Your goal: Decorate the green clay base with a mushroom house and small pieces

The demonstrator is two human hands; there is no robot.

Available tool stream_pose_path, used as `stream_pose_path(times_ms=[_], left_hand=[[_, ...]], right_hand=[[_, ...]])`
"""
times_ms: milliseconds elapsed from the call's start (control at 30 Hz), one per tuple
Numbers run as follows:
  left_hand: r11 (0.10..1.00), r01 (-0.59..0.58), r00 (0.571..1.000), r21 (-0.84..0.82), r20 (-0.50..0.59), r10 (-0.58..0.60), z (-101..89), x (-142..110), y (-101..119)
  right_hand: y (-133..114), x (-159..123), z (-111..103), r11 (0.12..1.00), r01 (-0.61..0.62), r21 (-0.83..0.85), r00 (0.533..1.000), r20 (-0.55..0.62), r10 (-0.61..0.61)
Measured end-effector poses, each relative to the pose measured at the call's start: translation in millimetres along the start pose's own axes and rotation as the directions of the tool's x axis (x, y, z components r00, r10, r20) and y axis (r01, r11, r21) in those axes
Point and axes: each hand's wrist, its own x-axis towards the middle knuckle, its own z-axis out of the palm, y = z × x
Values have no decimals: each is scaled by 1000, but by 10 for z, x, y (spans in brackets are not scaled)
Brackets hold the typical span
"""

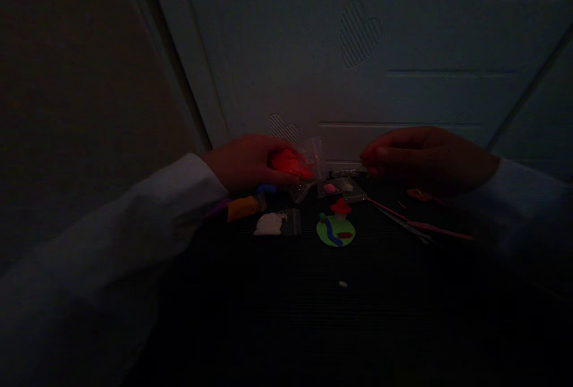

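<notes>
Unevenly lumpy red clay [287,163], clear bag [317,154]

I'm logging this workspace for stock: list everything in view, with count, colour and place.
Red-filled bag: one, clear and red, in the left hand
White-filled bag: one, clear and white, left of the disc
Orange packet: one, orange, farther left
Blue packet: one, blue, below the left hand
Purple item: one, purple, by the left sleeve
Pink-filled bag: one, clear and pink, behind the disc
Disc: one, green, mid-table
Mushroom: one, red cap, on the disc
Small piece: one, white, in front
Slim tools: several, pink and silvery, right
Table: one, black, underneath
Hearts: two, grey, on the back panel
Sleeves: two, white, both sides
Left hand: one, reddish in this light, left
Right hand: one, likewise, right
</notes>
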Motion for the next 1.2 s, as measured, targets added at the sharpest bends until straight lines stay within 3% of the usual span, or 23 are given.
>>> stream_pose_path(times_ms=[433,700,1033,1200], left_hand=[[1000,2,1000,5,-22,-2,14,0,-11],[999,-21,1000,28,12,21,50,21,7],[993,-67,997,100,-20,70,128,-49,370],[992,-22,998,124,-61,30,164,-84,455]], right_hand=[[18,4,-45,997,-69,47,994,91,64],[8,12,-26,988,7,-155,984,176,21],[87,17,112,928,4,-371,999,42,12],[73,12,155,919,5,-394,993,111,43]])
